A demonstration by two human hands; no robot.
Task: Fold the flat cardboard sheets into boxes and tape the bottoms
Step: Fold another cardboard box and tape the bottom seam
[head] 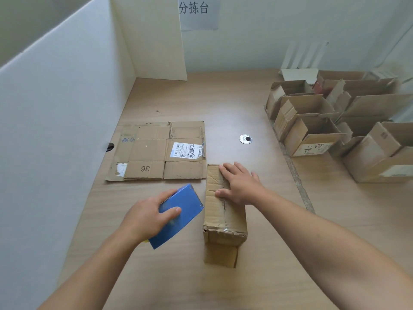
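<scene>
Where the box [224,211] stands: on the table [178,276], just in front of the person, closed flaps facing up, long side running away from the camera.
Right hand [242,184]: lies flat on the far half of the box's top, fingers straight and spread, palm over the seam between the flaps, holding nothing.
Left hand [147,217]: wraps thumb and fingers round a blue tape dispenser [178,214], held tilted above the table.
Dispenser to box: just beside the box's left edge; whether its corner touches the cardboard cannot be told.
Hands to each other: apart, the box's left flap between them.
Flat cardboard sheet [161,151]: lies unfolded on the table beyond the left hand, its near right corner just beside the box's far end; it carries a white shipping label [186,150] and the number 36.
Open boxes [312,121]: clustered at the right of the table, well apart from both hands.
Metal disc [245,139]: set in the table beyond the right hand.
White panel [55,130]: stands along the table's left side.
Paper sign [199,12]: on the back wall.
</scene>
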